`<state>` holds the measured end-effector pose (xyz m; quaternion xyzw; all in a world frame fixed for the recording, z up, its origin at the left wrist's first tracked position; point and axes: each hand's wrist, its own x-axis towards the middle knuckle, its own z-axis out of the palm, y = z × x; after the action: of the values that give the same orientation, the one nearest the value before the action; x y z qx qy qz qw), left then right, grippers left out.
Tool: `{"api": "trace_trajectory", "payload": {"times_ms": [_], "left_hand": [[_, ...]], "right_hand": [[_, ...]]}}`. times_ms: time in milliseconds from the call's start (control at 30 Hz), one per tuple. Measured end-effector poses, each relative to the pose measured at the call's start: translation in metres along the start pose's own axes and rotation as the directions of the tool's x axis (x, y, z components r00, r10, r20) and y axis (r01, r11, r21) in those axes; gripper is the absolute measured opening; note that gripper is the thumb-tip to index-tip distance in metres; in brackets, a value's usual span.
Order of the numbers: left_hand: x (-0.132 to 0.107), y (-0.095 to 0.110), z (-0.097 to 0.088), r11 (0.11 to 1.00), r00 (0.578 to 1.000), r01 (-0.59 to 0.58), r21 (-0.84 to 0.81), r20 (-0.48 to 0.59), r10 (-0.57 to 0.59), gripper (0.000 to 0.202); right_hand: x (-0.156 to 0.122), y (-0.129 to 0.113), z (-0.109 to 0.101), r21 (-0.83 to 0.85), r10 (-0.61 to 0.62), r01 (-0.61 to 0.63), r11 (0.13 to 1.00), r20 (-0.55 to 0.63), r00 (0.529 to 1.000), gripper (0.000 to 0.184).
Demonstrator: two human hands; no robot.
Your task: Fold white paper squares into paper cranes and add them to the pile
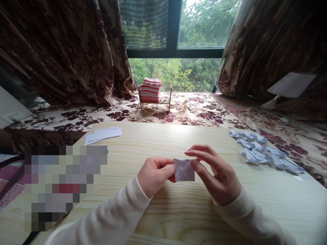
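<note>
A small folded piece of paper [184,171], greyish white with diagonal creases, is held up above the wooden table. My left hand [158,173] pinches its left edge between thumb and fingers. At its upper right corner, my right hand [217,173] touches the paper with the thumb and a fingertip, while another finger stretches out above the top edge. The underside of the paper is hidden. Folded paper pieces [258,148] lie in rows at the table's right side. Flat white paper strips [106,133] rest near the far left corner.
The light wooden table [143,139] meets a ledge with flowered cloth [194,109]. On the ledge stands a small wooden rack [155,102] with folded red-striped cloths [150,90]. A white lamp [291,85] with a cord is at right. A blurred-out object [66,183] lies at left.
</note>
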<state>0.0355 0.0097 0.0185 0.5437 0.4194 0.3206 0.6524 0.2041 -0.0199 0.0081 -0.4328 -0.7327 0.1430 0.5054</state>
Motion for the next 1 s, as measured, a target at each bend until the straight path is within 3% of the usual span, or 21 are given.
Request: {"api": "trace_trajectory", "payload": {"times_ms": [200, 500, 800, 1000], "left_hand": [[-0.004, 0.001, 0.004, 0.981, 0.993, -0.109, 0.163, -0.023, 0.114, 0.02], [-0.006, 0.001, 0.006, 0.96, 0.981, -0.184, 0.211, -0.014, 0.191, 0.022], [-0.007, 0.001, 0.008, 0.954, 0.98, -0.19, 0.23, -0.012, 0.198, 0.022], [-0.007, -0.002, 0.007, 0.932, 0.978, -0.201, 0.3, -0.001, 0.211, 0.022]], "right_hand": [[-0.001, 0.008, 0.006, 0.152, 0.271, -0.28, 0.948, 0.081, 0.959, 0.02], [-0.005, 0.015, 0.01, 0.33, 0.431, -0.474, 0.816, 0.198, 0.88, 0.023], [0.001, 0.009, 0.009, 0.319, 0.474, -0.545, 0.775, 0.275, 0.836, 0.028], [-0.001, 0.01, 0.008, 0.329, 0.45, -0.518, 0.79, 0.262, 0.854, 0.025]]}}
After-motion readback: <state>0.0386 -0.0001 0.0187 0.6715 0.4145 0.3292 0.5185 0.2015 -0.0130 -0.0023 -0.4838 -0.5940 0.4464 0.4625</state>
